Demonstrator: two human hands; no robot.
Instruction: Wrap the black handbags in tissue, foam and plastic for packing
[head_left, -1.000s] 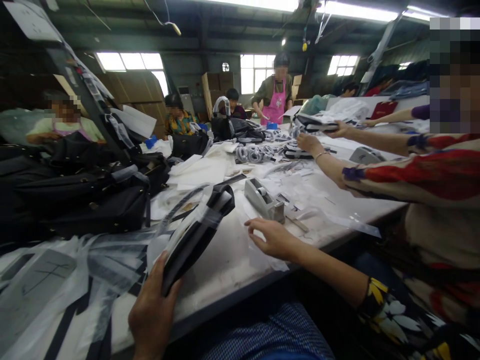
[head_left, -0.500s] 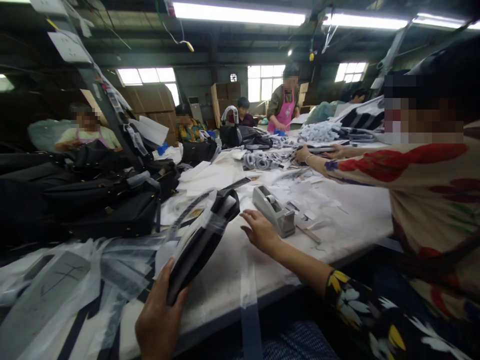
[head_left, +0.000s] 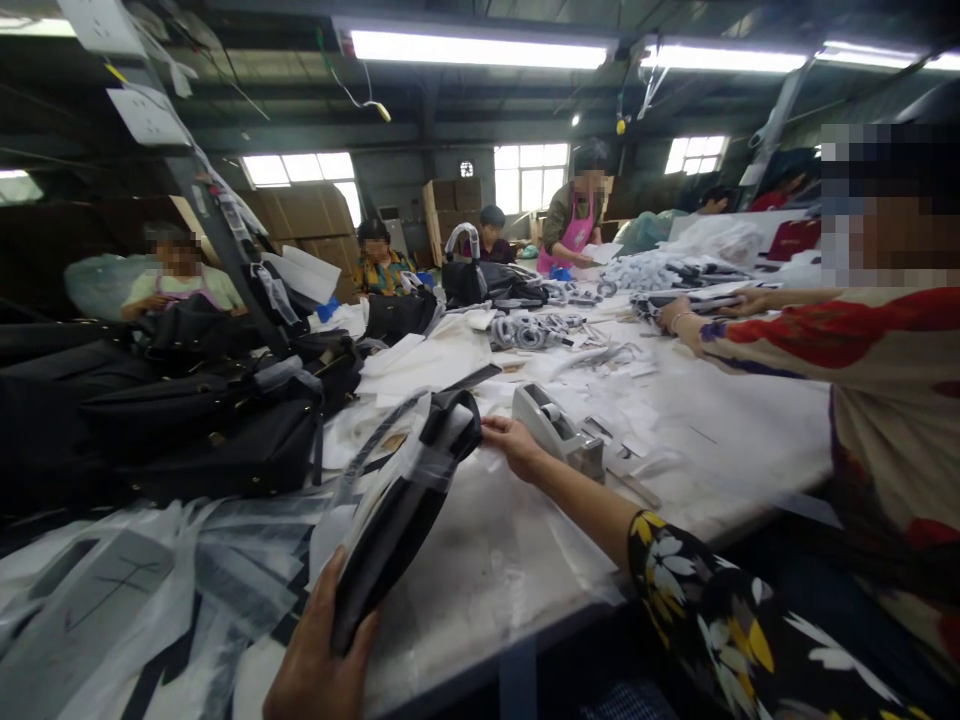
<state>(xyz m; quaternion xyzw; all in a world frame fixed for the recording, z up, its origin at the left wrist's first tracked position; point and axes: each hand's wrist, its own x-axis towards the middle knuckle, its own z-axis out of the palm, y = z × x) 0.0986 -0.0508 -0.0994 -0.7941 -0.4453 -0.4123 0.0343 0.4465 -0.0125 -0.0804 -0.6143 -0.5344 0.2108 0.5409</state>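
Observation:
A folded bundle of black straps, with white padding and clear film wrapped round its upper part, lies slanted in front of me. My left hand grips its near end, thumb on one side and fingers on the other. At the far looped end is my right hand, fingertips closed against the edge of the black material. Just beyond that hand stands a grey tape dispenser. A thin clear-wrapped strap curves away along the bundle's left side.
Black bags are piled on the left. Plastic sleeves and a marked grey board lie at the near left. Wrapped rings and paper scraps cover the table's middle. A co-worker in a floral top handles strips at right.
My right hand has moved left from open air onto the bundle's far end, its fingers closing there. My left hand keeps its hold. The co-worker's hands have shifted right.

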